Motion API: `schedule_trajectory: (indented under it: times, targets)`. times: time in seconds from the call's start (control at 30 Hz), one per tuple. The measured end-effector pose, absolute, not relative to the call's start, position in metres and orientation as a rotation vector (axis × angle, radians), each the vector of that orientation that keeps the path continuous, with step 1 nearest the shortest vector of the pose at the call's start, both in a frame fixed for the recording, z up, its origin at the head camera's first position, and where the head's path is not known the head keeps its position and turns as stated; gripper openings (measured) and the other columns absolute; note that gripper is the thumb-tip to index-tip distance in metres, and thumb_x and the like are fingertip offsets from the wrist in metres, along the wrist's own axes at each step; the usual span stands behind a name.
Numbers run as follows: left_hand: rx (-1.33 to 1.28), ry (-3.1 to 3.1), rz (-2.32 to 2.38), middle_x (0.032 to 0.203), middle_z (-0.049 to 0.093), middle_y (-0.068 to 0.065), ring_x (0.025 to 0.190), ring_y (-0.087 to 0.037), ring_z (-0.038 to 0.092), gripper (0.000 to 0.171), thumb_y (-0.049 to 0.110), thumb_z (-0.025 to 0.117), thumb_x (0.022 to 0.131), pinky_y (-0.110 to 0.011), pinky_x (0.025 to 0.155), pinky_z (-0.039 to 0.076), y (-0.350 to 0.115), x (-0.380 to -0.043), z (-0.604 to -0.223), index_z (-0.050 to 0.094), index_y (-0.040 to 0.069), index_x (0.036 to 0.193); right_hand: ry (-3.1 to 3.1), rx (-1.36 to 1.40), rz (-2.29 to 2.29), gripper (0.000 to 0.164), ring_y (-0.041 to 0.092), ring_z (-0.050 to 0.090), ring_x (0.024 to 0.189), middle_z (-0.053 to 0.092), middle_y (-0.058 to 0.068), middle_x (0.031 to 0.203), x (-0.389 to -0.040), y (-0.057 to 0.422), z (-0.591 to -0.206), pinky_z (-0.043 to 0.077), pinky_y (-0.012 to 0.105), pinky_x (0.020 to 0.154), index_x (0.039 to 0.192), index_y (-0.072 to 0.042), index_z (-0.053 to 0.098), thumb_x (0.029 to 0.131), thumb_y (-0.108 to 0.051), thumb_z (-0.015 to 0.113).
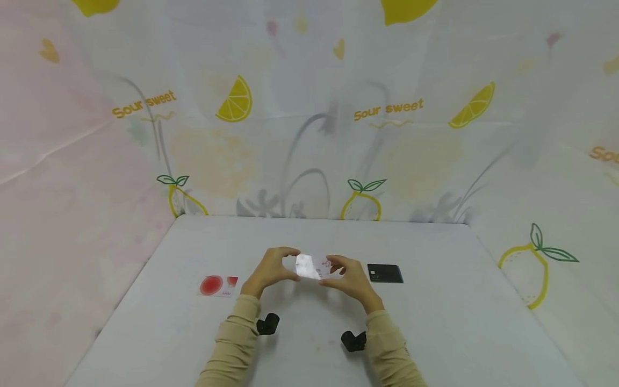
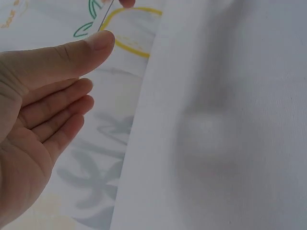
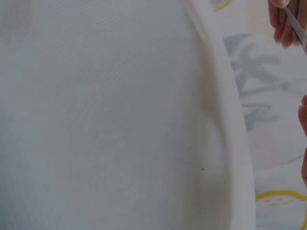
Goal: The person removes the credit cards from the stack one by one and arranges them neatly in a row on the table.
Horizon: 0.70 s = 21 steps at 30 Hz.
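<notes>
In the head view a thin, shiny card (image 1: 307, 267) with faint pink print on its right part is held up over the table's middle. My left hand (image 1: 268, 270) pinches its left end between thumb and fingers. At the opposite end, my right hand (image 1: 355, 280) holds the card the same way. Seen from the left wrist, the card (image 2: 104, 15) shows nearly edge-on beyond the thumb, with the other fingers loosely bent. From the right wrist only a sliver of the card (image 3: 296, 25) appears, and most of the right hand is cut off.
A clear-looking card with red circles (image 1: 211, 285) lies on the white table (image 1: 159, 333), left of my left hand. A black card (image 1: 385, 273) lies just right of my right hand. Behind the table hangs a lemon-printed cloth (image 1: 309, 80). Black wrist devices (image 1: 354, 341) sit by both sleeves.
</notes>
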<state>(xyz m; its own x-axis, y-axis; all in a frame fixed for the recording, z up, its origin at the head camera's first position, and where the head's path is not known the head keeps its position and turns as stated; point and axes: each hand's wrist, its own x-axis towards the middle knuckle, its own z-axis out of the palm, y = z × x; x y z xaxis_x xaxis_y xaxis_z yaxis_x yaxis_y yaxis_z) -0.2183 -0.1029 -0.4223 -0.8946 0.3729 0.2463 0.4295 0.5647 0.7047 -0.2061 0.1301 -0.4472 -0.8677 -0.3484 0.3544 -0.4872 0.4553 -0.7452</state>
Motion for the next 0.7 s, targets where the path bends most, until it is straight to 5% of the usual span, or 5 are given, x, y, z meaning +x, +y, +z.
schedule_trajectory:
  times: [0.13, 0.7]
  targets:
    - [-0.695, -2.719, -1.220, 0.111, 0.065, -0.020, 0.108, -0.038, 0.058, 0.056, 0.005, 0.086, 0.059, -0.050, 0.092, 0.046, -0.112, -0.218, -0.423, 0.065, -0.007, 0.110, -2.536, 0.764, 1.410, 0.056, 0.028, 0.064, 0.083, 0.067, 0.018, 0.101, -0.207, 0.121, -0.449, 0.051, 0.041, 0.071, 0.115, 0.010, 0.060, 0.069, -0.013, 0.083]
    - [-0.527, -2.777, -1.086, 0.112, 0.063, -0.024, 0.111, -0.041, 0.055, 0.055, -0.003, 0.082, 0.058, -0.050, 0.096, 0.042, -0.141, -0.210, -0.432, 0.063, -0.010, 0.109, -2.543, 0.819, 1.468, 0.054, 0.028, 0.064, 0.081, 0.068, 0.017, 0.097, -0.216, 0.081, -0.463, 0.048, 0.030, 0.067, 0.114, 0.009, 0.061, 0.070, -0.013, 0.083]
